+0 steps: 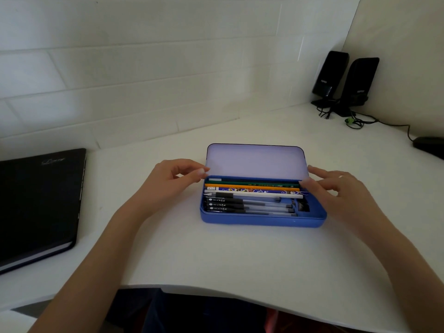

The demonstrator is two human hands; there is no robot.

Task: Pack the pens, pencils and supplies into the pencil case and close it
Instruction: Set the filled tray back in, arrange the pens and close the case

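Case [263, 218] sits open in the middle of the white worktop [216, 255], blue tray toward us, pale lid [255, 161] tilted up at the back. We see it already loaded: a green pencil [254, 183] along the far wall, an orange pencil [252, 187] just beside it, then a patterned blue one [252, 190], then a white stick [264, 194] running nearly the full length. Nearer us lie the pens [240, 205], clear barrels with black grips, stacked side by side with caps to the left. A small dark item [303, 207] fills the right end pocket; we cannot tell what it is.

Our left hand [168, 186] is at the left end of the lid, thumb and forefinger pinched close together right at the lid's lower corner; whether they actually clasp the edge we cannot tell. Our right hand [336, 191] is at the right end, fingers spread and loose, fingertips [310, 182] touching the case's far right corner where lid meets tray, holding nothing.

Off to the left a black notebook [38, 203] lies flat, well apart from the case. In the far right corner stand two black speakers [346, 80] with cables [355, 121] trailing, and a dark mouse [430, 144] at the right edge.
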